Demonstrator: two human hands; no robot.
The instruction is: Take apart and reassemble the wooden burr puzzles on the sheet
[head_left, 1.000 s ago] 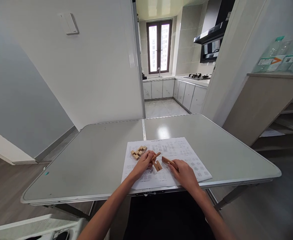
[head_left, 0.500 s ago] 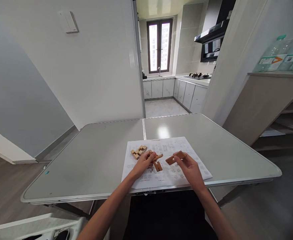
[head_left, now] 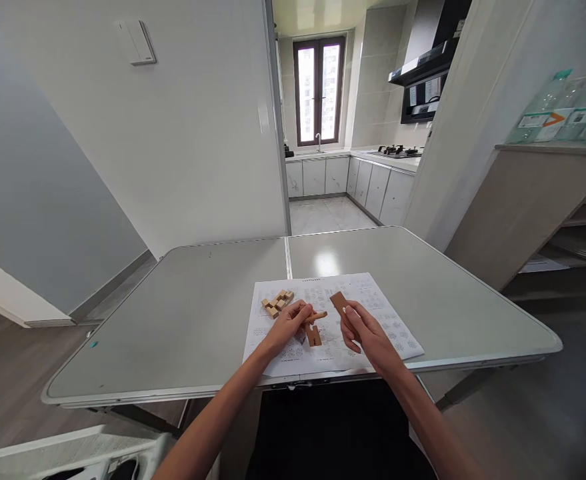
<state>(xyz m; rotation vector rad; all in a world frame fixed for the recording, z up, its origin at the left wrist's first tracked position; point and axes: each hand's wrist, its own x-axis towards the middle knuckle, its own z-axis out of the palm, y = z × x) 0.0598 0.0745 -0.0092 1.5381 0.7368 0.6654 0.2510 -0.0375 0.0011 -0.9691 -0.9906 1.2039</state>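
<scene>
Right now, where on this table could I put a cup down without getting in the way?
Bare: the left half of the table beside the paper sheet, the far strip beyond it, and the right corner. Crowded: the sheet, with the block pile, the left hand gripping a slim piece and the right hand holding a flat piece.
</scene>
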